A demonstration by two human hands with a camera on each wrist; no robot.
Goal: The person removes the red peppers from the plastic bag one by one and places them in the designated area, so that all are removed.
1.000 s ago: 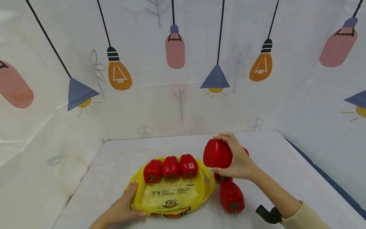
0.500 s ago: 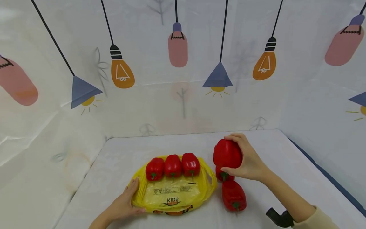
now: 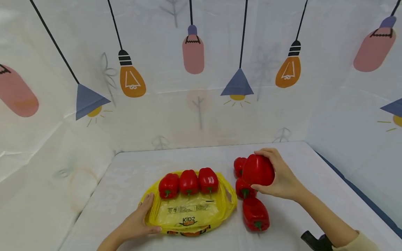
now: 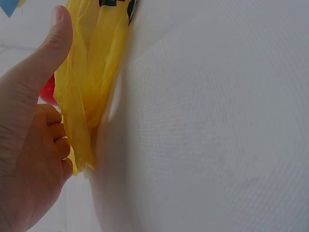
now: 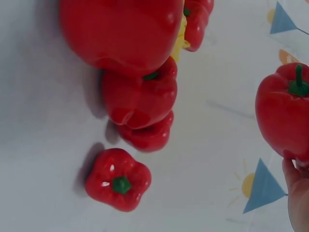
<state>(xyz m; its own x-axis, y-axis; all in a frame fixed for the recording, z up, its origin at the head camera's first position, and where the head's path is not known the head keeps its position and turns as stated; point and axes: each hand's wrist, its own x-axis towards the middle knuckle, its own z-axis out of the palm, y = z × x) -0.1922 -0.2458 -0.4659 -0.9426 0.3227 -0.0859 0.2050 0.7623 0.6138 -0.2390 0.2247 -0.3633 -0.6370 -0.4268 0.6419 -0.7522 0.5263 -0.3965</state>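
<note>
My right hand (image 3: 281, 174) grips a large red bell pepper (image 3: 258, 169), held over the right side of the table. In the right wrist view its green stem shows, and part of the hand is out of frame. Left of it and nearer me stand red peppers in a rough line: a far pepper (image 3: 240, 166), a middle pepper (image 3: 245, 190) and a near pepper (image 3: 256, 215). My left hand (image 3: 138, 219) rests against the left end of a yellow plastic bag (image 3: 194, 218), thumb and fingers spread along its edge. Three peppers (image 3: 189, 183) sit in a row on the bag's far part.
White cloth covers the table (image 3: 150, 162), and a printed white wall sheet (image 3: 201, 115) rises behind it. A single pepper (image 5: 118, 180) stands apart from the others in the right wrist view. A black fitting (image 3: 317, 240) sits at my right wrist.
My right hand has moved to the right with the pepper, uncovering the far pepper at its left. My left hand stays at the bag's edge. The whole view has shifted a little.
</note>
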